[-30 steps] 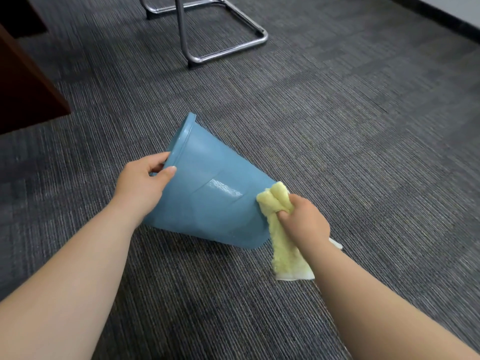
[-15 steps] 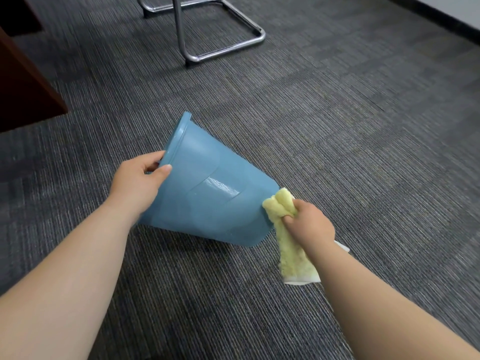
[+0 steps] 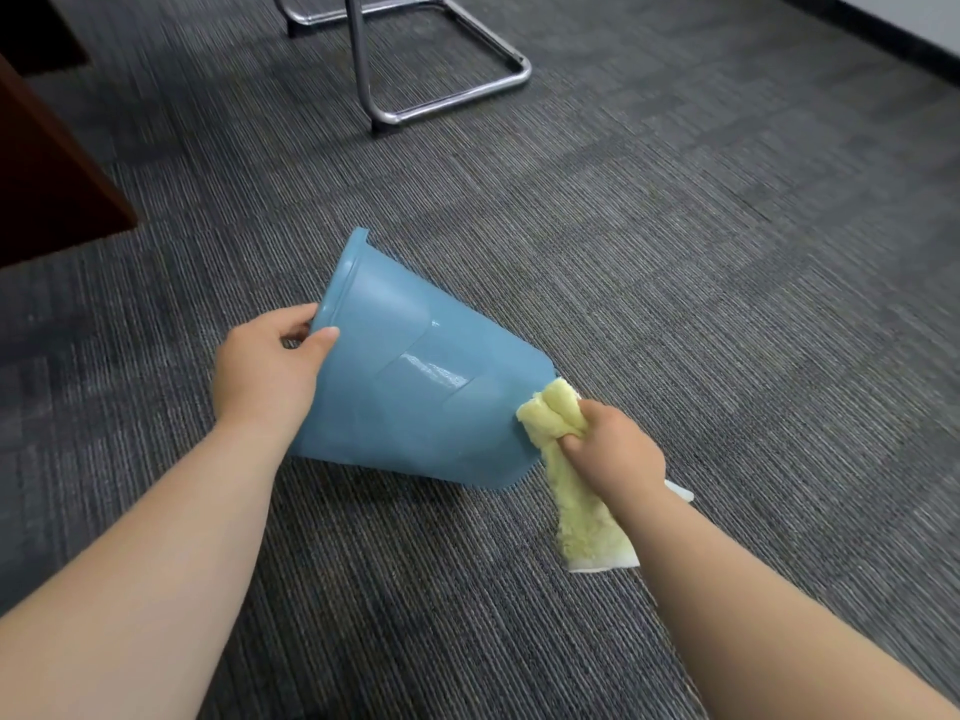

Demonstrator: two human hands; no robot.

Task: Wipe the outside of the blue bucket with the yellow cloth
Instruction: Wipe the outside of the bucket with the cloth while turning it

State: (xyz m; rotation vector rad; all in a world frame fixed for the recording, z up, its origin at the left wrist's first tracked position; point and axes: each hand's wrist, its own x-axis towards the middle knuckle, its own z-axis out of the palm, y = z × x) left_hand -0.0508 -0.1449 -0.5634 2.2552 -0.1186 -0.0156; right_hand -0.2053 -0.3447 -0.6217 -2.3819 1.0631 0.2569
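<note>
bucket: we see the blue bucket [image 3: 415, 402] tipped on the carpet [image 3: 675, 252], rim far-left, base right.
left hand: left hand [image 3: 265, 376] grasps the rim.
right hand: right hand [image 3: 615, 449] clenched round the cloth.
cloth: yellow cloth [image 3: 550, 415] touches the base edge.
change: cloth slid right, off the wall.

An office: grey carpet tiles [image 3: 675, 226], a chrome cantilever chair base [image 3: 415, 70], a dark wooden desk corner [image 3: 47, 163]

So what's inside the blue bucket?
The blue bucket is tilted with its mouth facing away, so its interior is hidden. Only fingers of the left hand curl over the rim.
</note>
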